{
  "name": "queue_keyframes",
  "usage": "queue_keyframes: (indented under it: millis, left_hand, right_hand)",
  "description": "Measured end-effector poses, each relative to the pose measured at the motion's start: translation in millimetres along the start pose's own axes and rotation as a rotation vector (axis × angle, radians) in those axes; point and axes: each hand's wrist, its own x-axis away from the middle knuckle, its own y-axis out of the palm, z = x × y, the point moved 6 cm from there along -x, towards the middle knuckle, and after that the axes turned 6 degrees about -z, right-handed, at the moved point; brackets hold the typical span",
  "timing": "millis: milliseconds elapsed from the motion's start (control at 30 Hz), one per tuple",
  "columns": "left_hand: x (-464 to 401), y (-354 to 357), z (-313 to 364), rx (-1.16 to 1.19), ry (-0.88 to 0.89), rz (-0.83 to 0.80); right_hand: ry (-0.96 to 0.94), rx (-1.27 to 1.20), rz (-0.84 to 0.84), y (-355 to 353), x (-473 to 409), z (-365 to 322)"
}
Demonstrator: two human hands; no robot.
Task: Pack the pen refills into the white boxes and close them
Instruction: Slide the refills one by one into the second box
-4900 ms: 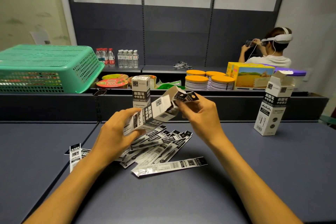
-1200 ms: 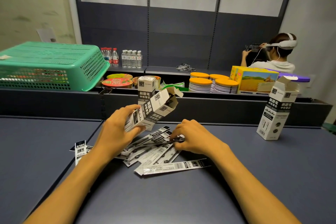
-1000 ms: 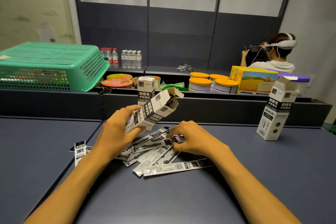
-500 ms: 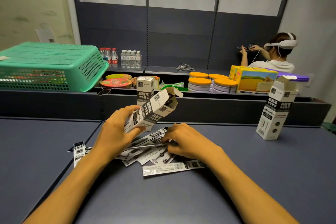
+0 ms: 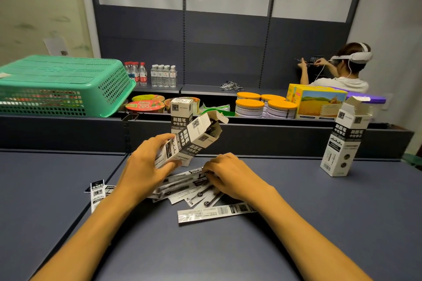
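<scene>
White-and-black cardboard refill box (image 5: 194, 138), flaps open, tilted above the dark blue table (image 5: 319, 223) in our left hand (image 5: 146, 164), fingers clamped on it; right hand (image 5: 230, 172) fingers curled onto flat packaged pen refills (image 5: 182, 187) below

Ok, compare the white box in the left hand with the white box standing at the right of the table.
The held box is tilted, its open mouth pointing up and right; the right-hand box stands upright on the table.
The left hand grips the held box; nothing touches the right-hand box.
The held box is over the pile of refill packets; the right-hand box stands apart from it.
Both carry the same black-and-white print and have their top flaps open.
</scene>
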Motion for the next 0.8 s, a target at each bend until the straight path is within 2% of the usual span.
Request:
queue_keyframes:
  millis: [200,433,800]
  left_hand:
    - [-0.8,0.0,-1.3,0.015,0.002,0.004]
    - [-1.0,1.1,-1.8,0.013,0.005,0.0]
    - [-0.9,0.5,-0.3,0.006,0.005,0.002]
  right_hand:
    - [0.081,-0.081,0.053,-26.8,11.7,18.5]
    - [0.153,-0.177,-0.156,-11.7,15.8,27.3]
    - [0.22,-0.259,-0.254,-3.0,17.1,32.3]
